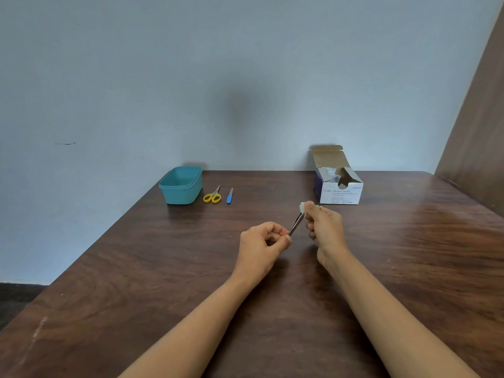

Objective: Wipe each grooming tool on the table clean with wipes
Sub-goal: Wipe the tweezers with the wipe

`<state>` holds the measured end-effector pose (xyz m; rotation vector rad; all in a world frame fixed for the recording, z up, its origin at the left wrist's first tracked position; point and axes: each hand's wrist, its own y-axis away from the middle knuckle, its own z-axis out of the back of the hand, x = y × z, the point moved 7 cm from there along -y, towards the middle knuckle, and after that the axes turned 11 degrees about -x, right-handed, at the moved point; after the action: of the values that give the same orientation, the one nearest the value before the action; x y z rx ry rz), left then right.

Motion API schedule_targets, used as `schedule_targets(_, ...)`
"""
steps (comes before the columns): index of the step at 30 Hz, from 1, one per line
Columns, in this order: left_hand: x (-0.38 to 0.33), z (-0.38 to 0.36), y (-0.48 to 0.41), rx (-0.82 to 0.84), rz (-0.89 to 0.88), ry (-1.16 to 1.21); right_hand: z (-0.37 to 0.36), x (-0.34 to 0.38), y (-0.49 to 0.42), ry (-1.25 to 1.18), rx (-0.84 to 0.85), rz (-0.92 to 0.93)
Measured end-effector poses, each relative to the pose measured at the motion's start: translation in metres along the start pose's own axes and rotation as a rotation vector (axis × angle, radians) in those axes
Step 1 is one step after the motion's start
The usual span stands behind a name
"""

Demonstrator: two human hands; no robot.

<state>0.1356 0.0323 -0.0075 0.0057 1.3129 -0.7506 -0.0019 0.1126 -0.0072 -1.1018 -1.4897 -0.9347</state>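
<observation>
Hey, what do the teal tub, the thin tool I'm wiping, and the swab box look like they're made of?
Teal tub: likely plastic, matte, one even colour, rounded moulded corners.
Thin tool: probably metal, narrow with a grey sheen; its tip is hidden in the wipe.
Swab box: cardboard, printed white outside, plain brown inside the open flap.

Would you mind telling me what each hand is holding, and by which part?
The left hand pinches the tweezers by their near end; the right hand pinches a white wipe at their far tip.
</observation>
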Motion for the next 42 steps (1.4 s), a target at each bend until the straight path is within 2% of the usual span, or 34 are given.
schedule_targets(8, -0.001, 0.005, 0.0, -0.024, -0.027, -0.038, 0.002, -0.002, 0.008, 0.007, 0.027, -0.104)
schedule_targets(17, -0.007, 0.006, 0.002, -0.053, -0.1, -0.092, -0.008, -0.001, 0.018, 0.124, 0.09, 0.035)
schedule_targets(24, 0.001, 0.016, -0.006, -0.127, -0.089, -0.105, -0.023, -0.009, 0.029, 0.303, 0.222, 0.169)
schedule_targets(31, 0.003, 0.015, -0.006, -0.132, -0.079, -0.089, -0.021, -0.008, 0.029, 0.248, 0.258, 0.145)
schedule_targets(38, 0.003, 0.015, -0.006, -0.135, -0.091, -0.103, -0.021, -0.006, 0.029, 0.255, 0.368, 0.085)
schedule_targets(42, 0.003, 0.011, -0.007, -0.096, -0.078, -0.096, -0.021, -0.005, 0.028, 0.293, 0.279, 0.176)
